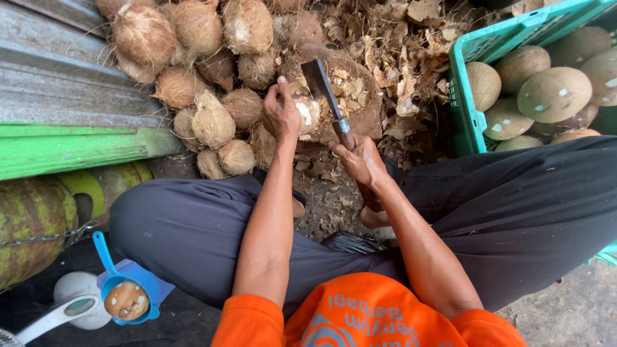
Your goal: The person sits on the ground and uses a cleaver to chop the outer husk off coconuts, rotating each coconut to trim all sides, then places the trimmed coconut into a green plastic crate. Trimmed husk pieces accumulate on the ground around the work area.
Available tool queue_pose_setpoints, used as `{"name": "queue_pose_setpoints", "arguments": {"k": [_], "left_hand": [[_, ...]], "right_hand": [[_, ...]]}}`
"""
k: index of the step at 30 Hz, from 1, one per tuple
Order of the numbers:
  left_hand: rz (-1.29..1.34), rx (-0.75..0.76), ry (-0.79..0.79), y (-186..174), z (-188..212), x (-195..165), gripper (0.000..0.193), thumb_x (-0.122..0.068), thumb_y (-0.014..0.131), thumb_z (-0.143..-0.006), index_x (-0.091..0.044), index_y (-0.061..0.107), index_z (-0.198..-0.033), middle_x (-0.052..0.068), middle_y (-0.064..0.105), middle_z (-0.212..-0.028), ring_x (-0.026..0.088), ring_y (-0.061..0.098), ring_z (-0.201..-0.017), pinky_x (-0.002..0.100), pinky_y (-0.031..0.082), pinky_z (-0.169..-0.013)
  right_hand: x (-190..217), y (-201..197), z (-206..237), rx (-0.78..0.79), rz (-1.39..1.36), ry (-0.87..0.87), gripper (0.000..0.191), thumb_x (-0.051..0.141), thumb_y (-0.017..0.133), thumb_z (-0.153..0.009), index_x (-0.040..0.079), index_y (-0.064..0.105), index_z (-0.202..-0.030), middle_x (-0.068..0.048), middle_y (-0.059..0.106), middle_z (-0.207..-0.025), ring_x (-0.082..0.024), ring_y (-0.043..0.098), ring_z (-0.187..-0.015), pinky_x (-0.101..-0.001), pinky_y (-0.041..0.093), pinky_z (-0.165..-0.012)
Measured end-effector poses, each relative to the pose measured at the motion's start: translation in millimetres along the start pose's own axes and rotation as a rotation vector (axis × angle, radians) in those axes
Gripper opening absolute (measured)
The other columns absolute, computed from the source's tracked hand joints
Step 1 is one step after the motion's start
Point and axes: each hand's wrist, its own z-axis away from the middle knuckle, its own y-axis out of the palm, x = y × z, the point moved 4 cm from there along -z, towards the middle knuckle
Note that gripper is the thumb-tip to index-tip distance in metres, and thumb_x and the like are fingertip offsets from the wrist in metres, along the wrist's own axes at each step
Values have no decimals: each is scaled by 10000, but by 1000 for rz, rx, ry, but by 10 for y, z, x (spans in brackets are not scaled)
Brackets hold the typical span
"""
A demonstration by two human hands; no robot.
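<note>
- Husk-strewn ground point(411, 58) fills the far middle; the green plastic crate point(472, 96) is cut off at right.
- Left hand point(280, 110) grips a partly hidden brown husked coconut point(303, 109).
- Right hand point(361, 160) is closed around the broad steel cleaver point(321, 87).

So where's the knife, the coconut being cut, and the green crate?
Knife point(321, 90), head view, on the flat of its blade.
Coconut being cut point(304, 110), head view, on its exposed white patch.
Green crate point(464, 83), head view, on its left wall.

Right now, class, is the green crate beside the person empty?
No: the green crate holds several smooth, husked coconuts.
</note>
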Motion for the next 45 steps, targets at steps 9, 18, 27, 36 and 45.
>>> {"name": "queue_pose_setpoints", "arguments": {"k": [9,18,27,36,45], "left_hand": [[5,54,-23,68,-30,48,517,-577,329,-1001,-220,666,-837,-47,629,-733,154,534,-608,354,393,-529],[-47,27,56,51,-38,45,519,-539,339,-1040,-187,686,-881,-8,636,-736,132,508,-580,343,393,-502],[-102,14,-20,75,-13,5,485,-540,380,-1015,-216,688,-829,-42,628,-714,129,468,-560,355,341,-504],[-5,46,-15,1,44,-20,465,-535,403,-1009,-192,716,-976,-3,679,-770,168,586,-655,347,403,-589],[72,105,-29,-85,65,-70,549,-573,359,-1014,-211,763,-929,-13,735,-843,240,565,-660,422,407,-576]], "right_hand": [[56,69,-54,-69,-127,-136,395,329,641,-990,120,519,-678,7,525,-540,-107,428,-387,-343,379,-360],[84,45,60,-174,-213,-262,375,318,699,-975,103,569,-697,4,535,-575,-107,451,-479,-332,371,-436],[-43,123,-32,-131,50,-111,400,316,715,-1007,36,563,-764,-50,524,-591,-112,450,-499,-362,414,-473],[-203,176,-87,-17,74,137,242,319,641,-972,113,652,-846,-17,610,-595,-121,431,-451,-335,392,-431],[-245,166,-169,-122,88,-81,472,408,687,-990,40,589,-712,-34,544,-577,-144,483,-482,-348,418,-452]]}}
